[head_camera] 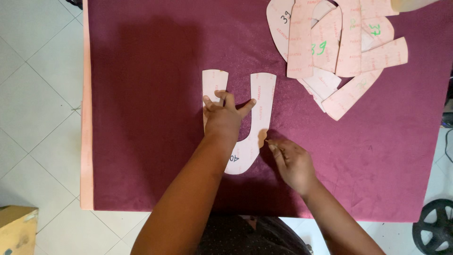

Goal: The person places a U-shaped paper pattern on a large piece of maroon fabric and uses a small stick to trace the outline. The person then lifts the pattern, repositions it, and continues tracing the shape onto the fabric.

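Note:
A pale pink U-shaped card pattern [262,101] lies flat on a maroon fabric sheet [146,118] covering the table. My left hand [222,115] presses down on the pattern with fingers spread, covering its left arm and inner curve. My right hand [292,163] sits at the pattern's lower right edge, fingers pinched around a thin marking tool whose tip touches the fabric beside the card; the tool itself is barely visible.
A heap of several similar pink card patterns [330,47] lies at the table's far right. A peach strip [86,141] runs along the left edge of the fabric. A cardboard box [16,229] and a black wheel [434,226] stand on the tiled floor.

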